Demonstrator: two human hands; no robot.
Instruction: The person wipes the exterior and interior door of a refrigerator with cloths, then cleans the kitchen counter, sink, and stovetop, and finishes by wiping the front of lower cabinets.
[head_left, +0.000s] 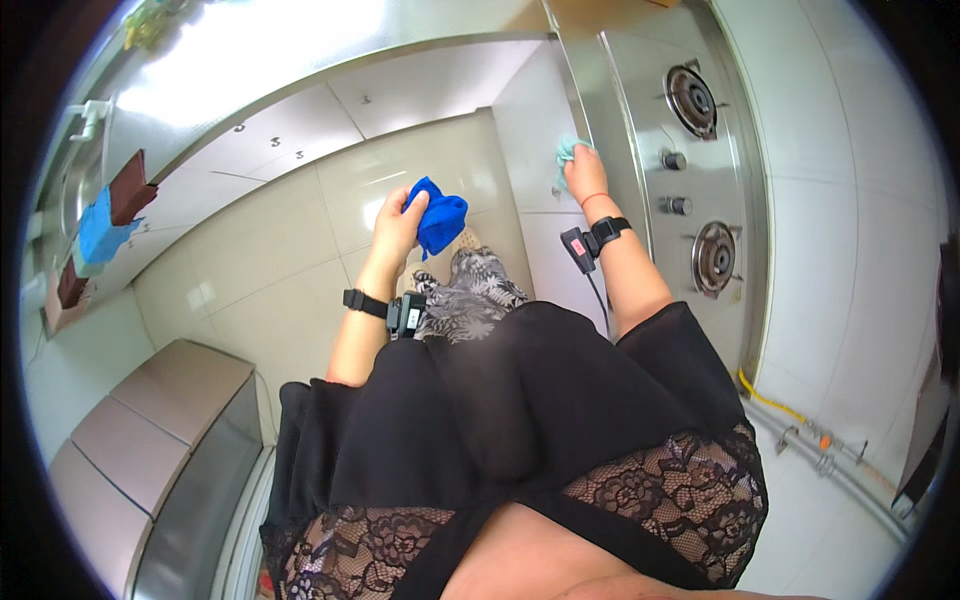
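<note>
A bunched blue cloth (441, 222) is gripped in my left hand (397, 221), which is raised over the tiled floor. My right hand (585, 172) holds a crumpled light green cloth (567, 154) at the white cabinet front below the stove counter's metal edge. Whether that cloth presses on the panel is hard to tell. Each of my wrists bears a strapped black device.
On the right is a steel gas stove (652, 180) with two burners and two knobs. White cabinets (300, 127) run under a steel counter (300, 45). Folded brown and blue cloths (109, 225) hang over the sink edge at left. A metal-fronted unit (165, 420) stands lower left.
</note>
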